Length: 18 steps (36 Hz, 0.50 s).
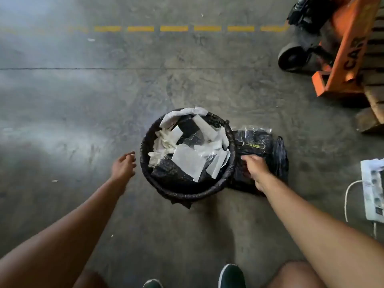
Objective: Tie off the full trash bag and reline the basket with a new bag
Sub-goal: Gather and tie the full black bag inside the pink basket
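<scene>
A round basket stands on the concrete floor, lined with a black trash bag whose edge is rolled over the rim. White paper scraps fill it to the top. Right of the basket lies a pack of new black bags in clear wrap. My right hand rests on the near part of that pack, fingers curled onto the black plastic. My left hand hovers just left of the basket rim, fingers apart, holding nothing.
An orange pallet jack with a black wheel stands at the far right, beside wooden pallet blocks. A white power strip with its cord lies at the right edge. A dashed yellow line crosses the floor ahead. My shoes are below.
</scene>
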Available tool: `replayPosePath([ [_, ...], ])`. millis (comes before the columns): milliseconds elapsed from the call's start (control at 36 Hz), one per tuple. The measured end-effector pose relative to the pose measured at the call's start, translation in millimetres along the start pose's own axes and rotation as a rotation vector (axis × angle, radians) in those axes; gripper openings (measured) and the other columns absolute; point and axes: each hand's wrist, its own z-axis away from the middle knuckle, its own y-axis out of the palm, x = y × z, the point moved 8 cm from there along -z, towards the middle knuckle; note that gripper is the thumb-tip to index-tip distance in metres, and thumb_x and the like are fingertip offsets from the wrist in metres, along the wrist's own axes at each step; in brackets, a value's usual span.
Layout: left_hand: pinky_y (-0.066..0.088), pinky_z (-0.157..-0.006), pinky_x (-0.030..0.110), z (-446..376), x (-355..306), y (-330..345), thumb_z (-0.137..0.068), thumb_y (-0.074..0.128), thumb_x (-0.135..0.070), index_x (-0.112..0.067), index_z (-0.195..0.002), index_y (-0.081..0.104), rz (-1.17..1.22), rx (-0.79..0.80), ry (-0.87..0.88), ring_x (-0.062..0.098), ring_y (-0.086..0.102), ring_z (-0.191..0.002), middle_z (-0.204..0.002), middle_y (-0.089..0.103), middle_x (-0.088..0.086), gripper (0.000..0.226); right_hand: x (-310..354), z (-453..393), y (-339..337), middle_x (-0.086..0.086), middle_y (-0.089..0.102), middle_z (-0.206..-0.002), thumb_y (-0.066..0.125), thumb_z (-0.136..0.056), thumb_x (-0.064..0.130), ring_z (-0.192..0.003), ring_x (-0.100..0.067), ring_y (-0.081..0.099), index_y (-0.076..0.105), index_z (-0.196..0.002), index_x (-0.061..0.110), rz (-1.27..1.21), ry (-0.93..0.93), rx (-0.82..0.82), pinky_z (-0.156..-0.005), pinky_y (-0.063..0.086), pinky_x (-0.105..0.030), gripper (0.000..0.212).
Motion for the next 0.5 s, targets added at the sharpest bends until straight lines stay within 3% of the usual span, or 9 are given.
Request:
replayPosePath([
  [83,0.051,-0.081,0.037,-39.7,11.4,13.9,-0.098,0.043,-0.033,-0.023,-0.124,0.064,0.048,-0.017,-0.084,0.021,0.063,-0.106,-0.121,0.066,0.004,0.035,6.0,-34.9,21.3,-0.013,0.074,-0.102,0.055,-0.089,0.042,-0.096,-0.03,0.069,0.071,-0.091,0.014,-0.069,0.006,0.03,-0.092,0.058,-0.045,0.033],
  [139,0.054,-0.074,0.034,-63.7,15.6,27.9,-0.093,0.049,-0.035,-0.02,-0.109,0.068,0.06,0.078,-0.151,0.02,0.065,-0.091,-0.104,0.07,0.005,0.029,1.4,-63.1,39.2,-0.013,0.075,-0.104,0.052,-0.091,0.05,-0.097,-0.031,0.069,0.073,-0.108,0.01,-0.115,0.112,0.121,-0.092,0.057,-0.045,0.048],
  [194,0.06,-0.08,0.038,-79.4,19.2,49.9,-0.091,0.059,-0.041,-0.015,-0.106,0.072,0.067,0.277,-0.163,0.024,0.07,-0.087,-0.108,0.074,0.011,0.033,-7.1,-86.7,53.0,-0.017,0.074,-0.114,0.055,-0.082,0.062,-0.107,-0.036,0.07,0.073,-0.117,0.009,-0.126,0.174,0.204,-0.097,0.056,-0.049,0.065],
  [278,0.063,-0.076,0.036,-78.4,11.3,76.6,-0.1,0.049,-0.035,-0.009,-0.108,0.072,0.136,0.542,-0.107,0.024,0.075,-0.086,-0.102,0.077,0.012,0.035,3.6,-88.7,64.9,-0.015,0.077,-0.091,0.049,-0.092,0.058,-0.09,-0.032,0.071,0.075,-0.097,0.009,-0.112,0.166,0.297,-0.084,0.057,-0.037,0.056],
  [333,0.063,-0.071,0.035,-79.3,10.3,85.3,-0.101,0.047,-0.03,-0.008,-0.103,0.073,0.117,0.594,-0.097,0.024,0.075,-0.082,-0.096,0.077,0.013,0.033,9.1,-91.9,67.9,-0.013,0.077,-0.082,0.052,-0.094,0.055,-0.084,-0.03,0.069,0.074,-0.092,0.007,-0.131,0.141,0.344,-0.08,0.056,-0.035,0.053],
  [417,0.063,-0.067,0.034,-96.7,9.3,71.0,-0.099,0.051,-0.021,0.0,-0.106,0.07,0.018,0.518,-0.056,0.024,0.075,-0.075,-0.098,0.074,0.018,0.029,5.8,-109.2,64.9,-0.016,0.072,-0.114,0.081,-0.057,0.059,-0.109,-0.038,0.067,0.072,-0.114,0.005,-0.078,0.111,0.392,-0.104,0.051,-0.044,0.079],
  [500,0.06,-0.075,0.04,-112.5,6.1,48.7,-0.092,0.06,-0.011,0.009,-0.121,0.063,-0.134,0.342,-0.014,0.03,0.07,-0.084,-0.112,0.067,0.026,0.036,4.9,-114.6,60.7,-0.02,0.07,-0.127,0.077,-0.065,0.042,-0.123,-0.042,0.063,0.066,-0.13,0.002,-0.029,0.082,0.42,-0.107,0.049,-0.055,0.078],
])
